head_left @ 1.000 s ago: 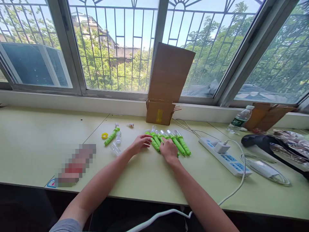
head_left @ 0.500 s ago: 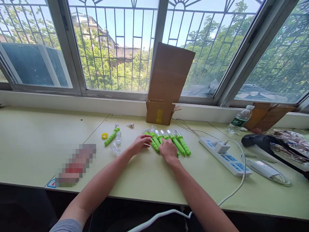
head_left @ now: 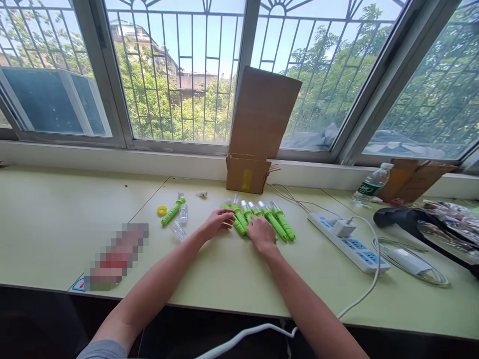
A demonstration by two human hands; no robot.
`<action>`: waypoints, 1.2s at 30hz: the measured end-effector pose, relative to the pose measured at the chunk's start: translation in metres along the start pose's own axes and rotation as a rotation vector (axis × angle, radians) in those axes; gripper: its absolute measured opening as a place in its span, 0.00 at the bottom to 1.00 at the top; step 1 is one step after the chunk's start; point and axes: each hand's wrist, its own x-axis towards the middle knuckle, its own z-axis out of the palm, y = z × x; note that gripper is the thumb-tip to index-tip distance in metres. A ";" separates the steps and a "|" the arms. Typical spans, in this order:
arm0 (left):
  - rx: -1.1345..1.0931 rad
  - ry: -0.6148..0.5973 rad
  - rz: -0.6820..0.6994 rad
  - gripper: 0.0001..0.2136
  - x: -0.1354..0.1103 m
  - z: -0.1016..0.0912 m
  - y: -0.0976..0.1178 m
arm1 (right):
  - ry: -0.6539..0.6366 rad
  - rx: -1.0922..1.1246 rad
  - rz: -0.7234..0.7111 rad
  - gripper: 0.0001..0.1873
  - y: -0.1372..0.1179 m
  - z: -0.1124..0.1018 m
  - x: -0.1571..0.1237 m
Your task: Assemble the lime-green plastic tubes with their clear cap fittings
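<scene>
Several green plastic sticks with clear caps lie side by side in a slanted row, among them a stick at the right end (head_left: 284, 227). At the row's left end is my left hand (head_left: 218, 223), its fingers spread loosely beside a green stick (head_left: 239, 223). My right hand (head_left: 262, 232) lies over the middle of the row, fingers bent and closed on one of the sticks; its fingertips are partly hidden. Farther left rest another green stick (head_left: 172, 212), a yellow ring (head_left: 161, 211), two clear plastic caps (head_left: 183, 213) and a small clear piece with a red spot (head_left: 201, 194).
An upright cardboard box (head_left: 247, 174) stands by the window behind the row. On the right are a white power strip (head_left: 348, 243) with cables, a water bottle (head_left: 372, 185) and a black object (head_left: 400, 218). A blurred-out item (head_left: 119, 257) lies at the left front.
Almost nothing differs. Both hands stay in place at the row of sticks, and the whole view shifts very slightly.
</scene>
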 end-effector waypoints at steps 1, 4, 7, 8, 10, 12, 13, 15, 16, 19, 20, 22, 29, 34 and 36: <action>-0.002 0.001 0.002 0.18 0.000 0.000 0.000 | 0.001 -0.002 0.000 0.18 0.000 0.000 0.000; -0.001 0.007 0.004 0.17 0.000 0.001 0.000 | 0.002 -0.004 0.006 0.18 0.000 -0.001 0.000; 0.006 0.012 0.004 0.16 -0.001 0.001 0.000 | 0.001 -0.009 0.015 0.19 0.001 0.000 0.001; 0.008 0.012 0.005 0.16 -0.001 0.001 0.000 | 0.001 -0.012 0.019 0.19 0.001 0.000 0.002; 0.008 0.008 0.005 0.16 -0.001 0.001 0.000 | 0.000 -0.016 0.028 0.19 0.002 0.000 0.003; 0.008 0.006 0.005 0.16 0.000 0.001 0.000 | 0.005 -0.019 0.035 0.19 0.003 0.000 0.004; 0.008 0.004 0.004 0.16 0.000 0.001 -0.001 | 0.009 -0.021 0.034 0.19 0.004 0.000 0.004; 0.008 -0.001 0.004 0.16 0.001 0.000 -0.001 | 0.015 -0.026 0.032 0.19 0.005 0.000 0.005; 0.008 -0.003 0.003 0.16 0.001 0.000 -0.002 | 0.017 -0.028 0.034 0.18 0.005 -0.001 0.005; 0.008 -0.001 0.001 0.16 0.002 -0.001 -0.003 | 0.016 -0.030 0.044 0.18 0.007 -0.001 0.006; 0.008 -0.001 0.000 0.16 0.002 -0.001 -0.003 | 0.016 -0.028 0.045 0.18 0.007 -0.001 0.006; 0.012 -0.002 0.000 0.16 0.002 0.000 -0.002 | 0.013 -0.023 0.046 0.18 0.008 -0.002 0.007; 0.027 -0.003 0.007 0.17 0.000 0.001 -0.001 | -0.023 -0.019 0.065 0.18 0.009 -0.002 0.008; 0.052 0.025 0.047 0.19 -0.001 0.002 -0.002 | 0.008 -0.014 0.067 0.18 0.010 -0.002 0.007; 0.069 0.054 0.067 0.19 -0.001 0.003 -0.003 | 0.049 -0.010 0.053 0.18 0.010 -0.002 0.006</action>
